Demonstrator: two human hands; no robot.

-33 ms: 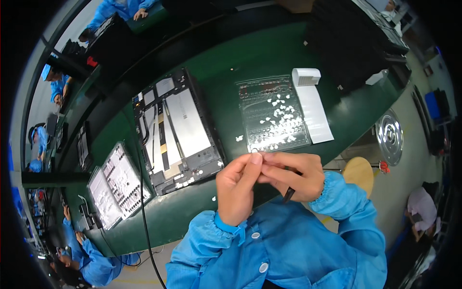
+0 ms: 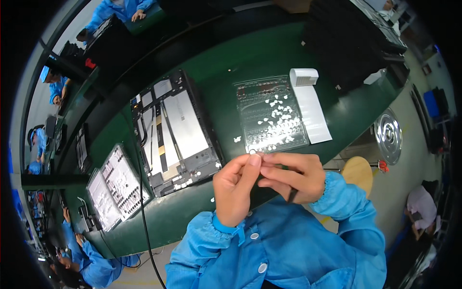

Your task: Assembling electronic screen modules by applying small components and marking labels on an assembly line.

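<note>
Bent over a green worktop (image 2: 216, 91) in a blue smock (image 2: 298, 245), you bring both hands together at the near edge, fingertips meeting just beside a clear sheet (image 2: 252, 115). Your left hand (image 2: 255, 158) pinches thumb to forefinger; whether anything sits in that pinch cannot be told. Your right hand (image 2: 263, 161) grasps a dark slim tool (image 2: 292, 194), its end jutting below the curled fingers, while the thumb and forefinger reach toward your left. Small white pieces (image 2: 284, 118) lie scattered over the sheet, thickest toward its lower right, with a loose white bit (image 2: 237, 139) on the worktop at its left side. Along the sheet's right edge runs a white strip (image 2: 313, 113), curled at its far end. To your left lies an opened device (image 2: 185, 125), silver panels showing in its dark frame, and beyond it a pale panel (image 2: 127, 185) bearing rows of small black parts, a black cable (image 2: 144, 212) trailing past. At lower left, a co-worker (image 2: 98, 260) in blue sits at the worktop; a round wooden seat (image 2: 357, 174) stands to your right.
</note>
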